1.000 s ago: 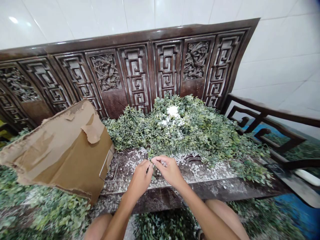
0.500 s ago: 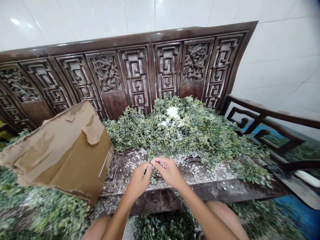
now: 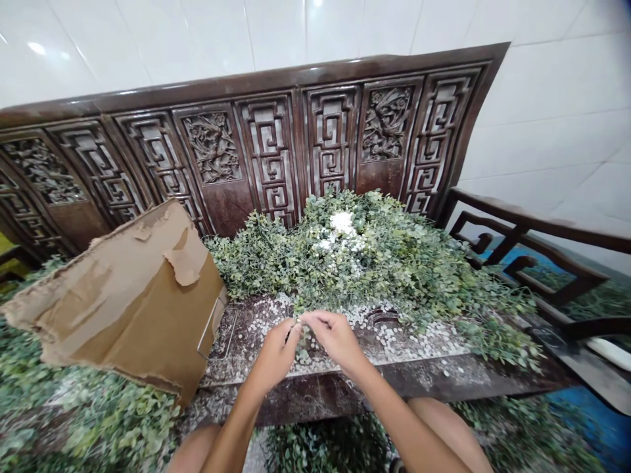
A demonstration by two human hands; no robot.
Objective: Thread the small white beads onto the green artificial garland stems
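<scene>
Your hands (image 3: 305,345) meet over a strip of bench seat (image 3: 419,378) strewn with white bits. A leaf pile (image 3: 384,263) blocks the far side and runs right. A torn cardboard box (image 3: 128,302) blocks the left. Only the near seat edge lies bare for passing.

Left hand (image 3: 274,353) and right hand (image 3: 336,338) meet fingertip to fingertip, grip seemingly pinched.
</scene>
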